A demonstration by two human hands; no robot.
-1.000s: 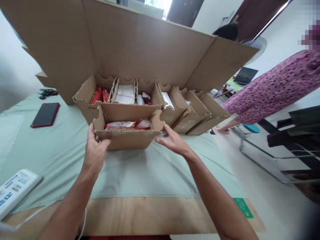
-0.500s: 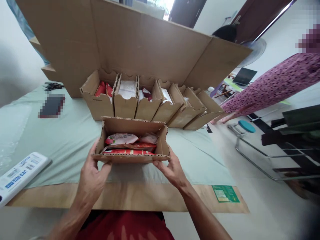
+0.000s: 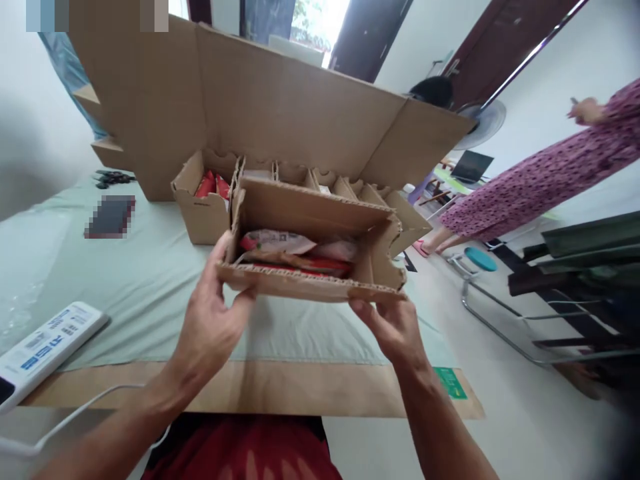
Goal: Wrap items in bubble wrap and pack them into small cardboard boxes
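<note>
lifted: cardboard box (image 3: 310, 217) now well off the desk (image 3: 125, 287)

half a second ago it was lower, close to the desk; now it hangs above it, tilted down to the right. left hand (image 3: 213, 327) clamped on the near left corner, right hand (image 3: 395, 327) gripping the near right corner from below. red and white packets (image 3: 280, 241) lie inside. behind, a row of like boxes (image 3: 203, 210) stands against a big cardboard sheet (image 3: 280, 100). white power strip (image 3: 47, 343) at far left.

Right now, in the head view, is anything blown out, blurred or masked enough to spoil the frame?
Head view: the cardboard tray held by the left hand and right hand is fairly sharp; the window behind is blown out; a pixelated patch masks something at left; the lower right corner is dark and blurred.
</note>
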